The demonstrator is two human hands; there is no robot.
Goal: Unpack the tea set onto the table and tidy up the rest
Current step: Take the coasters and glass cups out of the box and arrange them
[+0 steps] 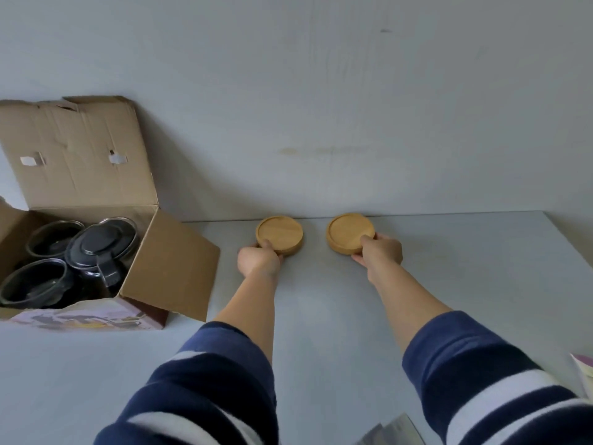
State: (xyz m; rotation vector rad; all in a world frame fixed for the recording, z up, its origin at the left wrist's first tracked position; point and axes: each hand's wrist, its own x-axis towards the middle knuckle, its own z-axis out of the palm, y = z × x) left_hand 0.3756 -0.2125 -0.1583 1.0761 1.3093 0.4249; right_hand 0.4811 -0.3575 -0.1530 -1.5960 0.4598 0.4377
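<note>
Two round wooden coasters lie on the grey table [321, 300] close to the wall. My left hand [258, 260] grips the near edge of the left coaster [279, 231]. My right hand [380, 252] grips the near right edge of the right coaster [349, 229]. Both coasters look several layers thick, like small stacks. An open cardboard box [170, 261] stands at the left. Inside it sit a glass teapot with a black lid [99, 248] and two glass cups [53, 237] [30, 282].
The box's right flap [179, 268] hangs out over the table toward my left arm. The wall [321, 107] rises directly behind the coasters. Some paper or a booklet [584, 372] lies at the right edge, and a shiny sheet [394, 433] at the bottom.
</note>
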